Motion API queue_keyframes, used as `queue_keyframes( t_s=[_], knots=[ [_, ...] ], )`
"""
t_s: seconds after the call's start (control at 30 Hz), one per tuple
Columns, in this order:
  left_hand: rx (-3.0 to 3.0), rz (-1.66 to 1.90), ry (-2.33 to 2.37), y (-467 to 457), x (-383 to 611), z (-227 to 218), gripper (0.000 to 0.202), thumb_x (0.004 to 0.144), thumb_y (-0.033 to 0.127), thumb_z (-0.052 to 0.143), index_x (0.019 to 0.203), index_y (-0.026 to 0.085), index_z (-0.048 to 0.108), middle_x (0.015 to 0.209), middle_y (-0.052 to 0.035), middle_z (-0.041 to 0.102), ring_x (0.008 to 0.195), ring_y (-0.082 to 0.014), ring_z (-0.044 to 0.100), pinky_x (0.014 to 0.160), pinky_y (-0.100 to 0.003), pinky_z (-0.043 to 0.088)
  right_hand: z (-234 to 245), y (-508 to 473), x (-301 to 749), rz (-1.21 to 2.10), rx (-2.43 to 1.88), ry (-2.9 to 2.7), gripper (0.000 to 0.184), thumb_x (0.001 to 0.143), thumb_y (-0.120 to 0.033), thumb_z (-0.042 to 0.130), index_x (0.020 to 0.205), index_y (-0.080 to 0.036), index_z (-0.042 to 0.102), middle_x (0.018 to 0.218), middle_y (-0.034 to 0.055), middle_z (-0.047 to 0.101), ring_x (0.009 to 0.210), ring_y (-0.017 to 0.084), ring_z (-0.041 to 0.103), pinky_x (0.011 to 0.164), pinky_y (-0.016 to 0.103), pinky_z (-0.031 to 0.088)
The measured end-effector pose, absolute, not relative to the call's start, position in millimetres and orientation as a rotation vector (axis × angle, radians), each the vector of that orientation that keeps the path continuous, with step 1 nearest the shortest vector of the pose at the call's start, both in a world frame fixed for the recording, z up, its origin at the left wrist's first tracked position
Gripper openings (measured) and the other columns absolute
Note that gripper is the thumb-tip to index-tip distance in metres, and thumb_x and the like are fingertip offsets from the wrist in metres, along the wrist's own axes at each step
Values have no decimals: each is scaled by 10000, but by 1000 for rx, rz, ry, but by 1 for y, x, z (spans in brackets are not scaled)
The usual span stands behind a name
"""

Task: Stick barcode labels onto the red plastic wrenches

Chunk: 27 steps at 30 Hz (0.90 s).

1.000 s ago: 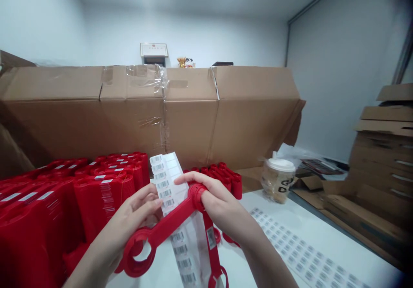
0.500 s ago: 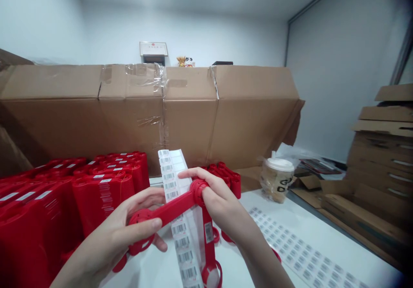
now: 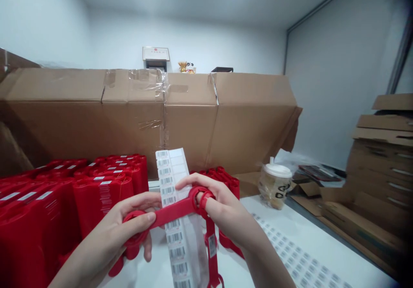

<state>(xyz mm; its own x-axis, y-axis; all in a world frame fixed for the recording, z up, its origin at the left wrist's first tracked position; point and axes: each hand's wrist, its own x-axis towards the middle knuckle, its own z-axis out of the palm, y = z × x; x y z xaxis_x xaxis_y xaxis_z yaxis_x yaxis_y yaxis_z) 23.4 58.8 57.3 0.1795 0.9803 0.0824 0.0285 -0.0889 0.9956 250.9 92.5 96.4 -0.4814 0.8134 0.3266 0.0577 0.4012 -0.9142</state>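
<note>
Several large cardboard cartons (image 3: 161,124) stand taped together along the table's far edge; a pile of flattened cardboard sheets (image 3: 380,159) rises beyond its right edge. On the white table (image 3: 274,223), stacks of red moulded goods (image 3: 38,219) with barcode labels fill the left edge, a lidded plastic drink cup (image 3: 274,185) stands at the far right corner, and a barcode label sheet (image 3: 300,262) lies along the right edge. Work in hand: a red plastic strap (image 3: 174,212), held level at mid-table, crosses in front of a hanging barcode label strip (image 3: 174,219). Left hand (image 3: 106,232): forearm rising from lower left, closed narrowly on the strap's ring end, thumb on top. Right hand (image 3: 226,210): closed on the opposite ring, fingers curled through it. Neither hand is free.
</note>
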Motion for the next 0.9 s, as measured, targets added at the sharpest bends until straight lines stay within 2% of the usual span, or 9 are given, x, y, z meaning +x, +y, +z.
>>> queue_keyframes(
  t_s=[0.1,0.2,0.33,0.43,0.5,0.57,0.63,0.73,0.9],
  knots=[
    [1349,1132,991,56,23,60,596,795,529,753,1277,187,669,831,-73,744,456,-75,511,488,-213,401,98,88,251,1097,-692,-1903,337,839,-119,451,1026,-225,711,1069,38,716,964,197,643,805,311,478],
    [1318,1109,903,57,26,63,493,777,490,775,1178,207,730,800,-63,739,422,-67,522,427,-181,358,97,84,251,1044,-651,-1917,390,802,-97,434,1008,-226,739,1097,33,734,1020,212,655,882,339,478],
    [1283,1114,809,60,28,63,424,741,469,801,1074,209,767,747,-46,737,403,-80,529,415,-189,389,94,79,248,1003,-687,-1857,438,759,-96,420,976,-234,775,1079,31,753,1029,224,665,923,365,478],
    [1299,1144,956,59,27,60,420,780,480,772,1116,230,745,745,-33,738,519,-131,638,541,-221,489,91,77,245,950,-827,-1793,439,779,-131,416,976,-261,786,1088,32,749,1058,245,649,979,414,459],
    [1319,1159,1067,58,24,59,419,793,490,761,1137,252,738,934,-57,768,763,-203,729,717,-274,562,89,77,244,903,-918,-1766,433,809,-155,420,1004,-283,785,1160,30,726,1143,260,610,1029,442,431],
    [1427,1150,1134,59,22,58,390,808,481,756,1136,271,740,1164,-76,736,1062,-271,700,930,-343,553,86,78,244,842,-974,-1777,446,842,-158,412,1059,-301,775,1246,21,691,1245,261,548,1079,450,397],
    [1559,1163,1187,62,19,57,374,835,465,747,1157,277,724,1252,-87,700,1234,-292,613,1082,-398,477,83,79,243,773,-993,-1839,483,855,-124,393,1116,-305,758,1294,12,667,1299,245,508,1112,436,370],
    [1529,1340,1205,69,17,56,452,818,479,772,1199,264,656,1298,-95,668,1276,-288,580,1124,-431,450,78,79,237,709,-992,-1950,518,858,-66,376,1174,-271,731,1320,24,652,1298,226,512,1111,398,378],
    [1390,1557,1218,79,20,57,502,815,524,758,1174,204,612,1302,-113,638,1192,-262,621,1019,-371,522,69,74,212,656,-918,-2148,554,816,7,374,1209,-210,698,1216,59,666,1118,215,605,1010,352,459]
  ],
)
